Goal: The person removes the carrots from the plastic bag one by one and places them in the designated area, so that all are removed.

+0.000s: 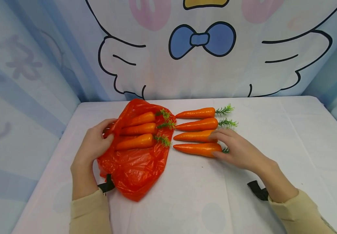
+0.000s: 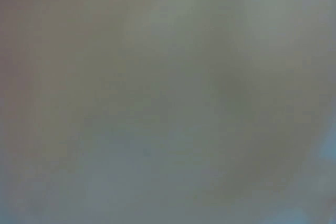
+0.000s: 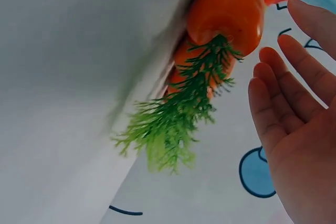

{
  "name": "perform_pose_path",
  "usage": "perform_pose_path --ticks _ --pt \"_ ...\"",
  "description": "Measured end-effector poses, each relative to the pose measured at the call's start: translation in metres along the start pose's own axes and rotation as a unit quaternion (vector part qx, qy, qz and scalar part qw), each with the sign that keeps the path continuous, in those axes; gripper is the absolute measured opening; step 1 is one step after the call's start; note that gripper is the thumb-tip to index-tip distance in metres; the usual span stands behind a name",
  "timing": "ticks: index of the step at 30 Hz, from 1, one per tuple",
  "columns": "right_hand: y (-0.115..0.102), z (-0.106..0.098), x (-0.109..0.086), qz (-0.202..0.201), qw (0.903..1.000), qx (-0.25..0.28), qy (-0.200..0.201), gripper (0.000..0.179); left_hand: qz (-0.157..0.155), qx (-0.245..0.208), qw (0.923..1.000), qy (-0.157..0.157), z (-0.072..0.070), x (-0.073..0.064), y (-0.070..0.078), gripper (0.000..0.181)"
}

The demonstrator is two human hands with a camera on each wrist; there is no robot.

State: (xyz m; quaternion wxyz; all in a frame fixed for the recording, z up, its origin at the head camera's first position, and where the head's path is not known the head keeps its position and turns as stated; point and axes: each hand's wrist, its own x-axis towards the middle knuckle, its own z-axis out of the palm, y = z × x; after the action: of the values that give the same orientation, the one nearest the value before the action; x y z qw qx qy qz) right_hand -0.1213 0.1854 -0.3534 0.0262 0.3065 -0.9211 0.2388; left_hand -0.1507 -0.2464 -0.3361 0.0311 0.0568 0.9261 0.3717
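Note:
An orange plastic bag (image 1: pixel 133 169) lies crumpled on the white table, left of centre, with three toy carrots (image 1: pixel 134 142) on its upper part. My left hand (image 1: pixel 104 131) grips the bag's left edge. To its right, several more carrots lie in a row, tips pointing left. My right hand (image 1: pixel 225 143) lies with straight fingers over the leafy ends of the two nearest ones (image 1: pixel 196 149). In the right wrist view the right hand (image 3: pixel 294 103) is spread open just beside a carrot's top (image 3: pixel 228 9) and its green leaves (image 3: pixel 178 119). The left wrist view is all blur.
The white cloth-covered table (image 1: pixel 186 201) is walled by a cartoon backdrop (image 1: pixel 203 65) behind and pale blue panels on both sides. Black straps (image 1: pixel 257 190) show at both wrists, above beige sleeves.

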Motion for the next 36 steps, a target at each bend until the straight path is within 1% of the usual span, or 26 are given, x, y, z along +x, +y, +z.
perform_pose_path --ticks 4,8,15,20,23,28,36 --pt "-0.006 0.0 0.01 0.007 0.9999 0.011 -0.005 0.039 0.001 0.0 1.0 0.002 0.0 0.0 0.0 0.052" --pt "-0.013 0.001 0.024 0.011 0.9996 0.022 -0.011 0.042 0.003 -0.001 1.0 0.003 0.0 0.0 0.0 0.051" --pt "-0.031 0.009 0.052 -0.008 0.9984 0.053 -0.016 0.043 -0.004 0.001 1.0 0.002 -0.001 0.001 -0.001 0.051" --pt "-0.043 0.015 0.067 -0.009 0.9972 0.069 -0.026 0.046 -0.008 -0.002 1.0 0.001 -0.001 0.0 0.0 0.052" --pt "-0.05 0.018 0.076 -0.013 0.9965 0.077 -0.031 0.045 -0.006 -0.002 1.0 0.003 -0.001 0.0 0.001 0.052" --pt "-0.063 0.023 0.089 -0.021 0.9954 0.083 -0.042 0.044 -0.007 -0.002 1.0 0.006 -0.001 0.0 0.001 0.052" --pt "-0.081 0.037 0.111 -0.048 0.9944 0.08 -0.05 0.047 -0.009 -0.006 0.9999 0.003 -0.001 0.0 0.0 0.052"
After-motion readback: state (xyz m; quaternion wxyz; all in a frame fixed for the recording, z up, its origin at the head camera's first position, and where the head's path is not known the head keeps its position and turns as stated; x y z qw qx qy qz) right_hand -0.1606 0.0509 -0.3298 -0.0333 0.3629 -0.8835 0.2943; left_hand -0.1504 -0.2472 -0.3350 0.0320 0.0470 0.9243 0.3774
